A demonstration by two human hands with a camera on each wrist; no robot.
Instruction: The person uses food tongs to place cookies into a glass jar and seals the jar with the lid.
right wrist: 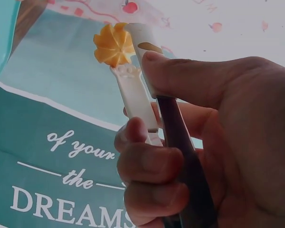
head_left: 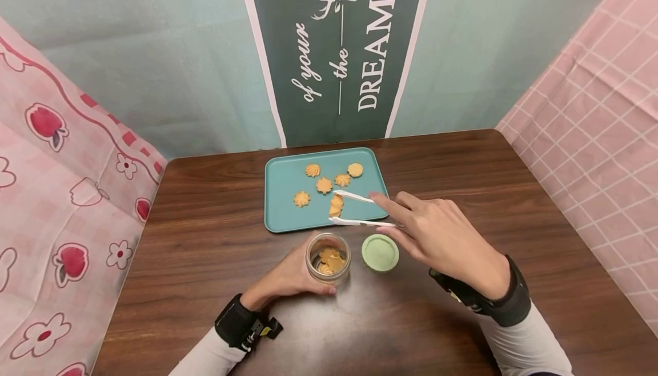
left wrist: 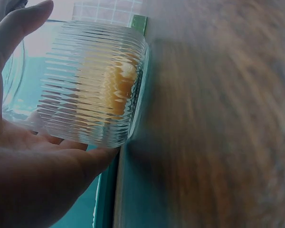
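My left hand point(head_left: 290, 273) grips a clear ribbed glass jar point(left wrist: 92, 80) on the tabletop; several cookies point(head_left: 330, 260) lie inside it. In my right hand point(head_left: 449, 242) is a pair of tongs point(head_left: 360, 223) with white tips and dark handles. A fluted cookie point(right wrist: 115, 45) shows at the tong tips in the right wrist view. From the head view, that cookie point(head_left: 336, 206) sits between the two tips, over the near part of a teal tray point(head_left: 280, 216). Other golden cookies point(head_left: 324, 186) lie spread on the tray.
A round green lid point(head_left: 380, 253) lies on the brown wooden table point(head_left: 205, 204), right of the jar. Behind the table hangs a green cloth with white lettering point(head_left: 339, 79). Pink patterned cloths point(head_left: 67, 193) line the left and right sides.
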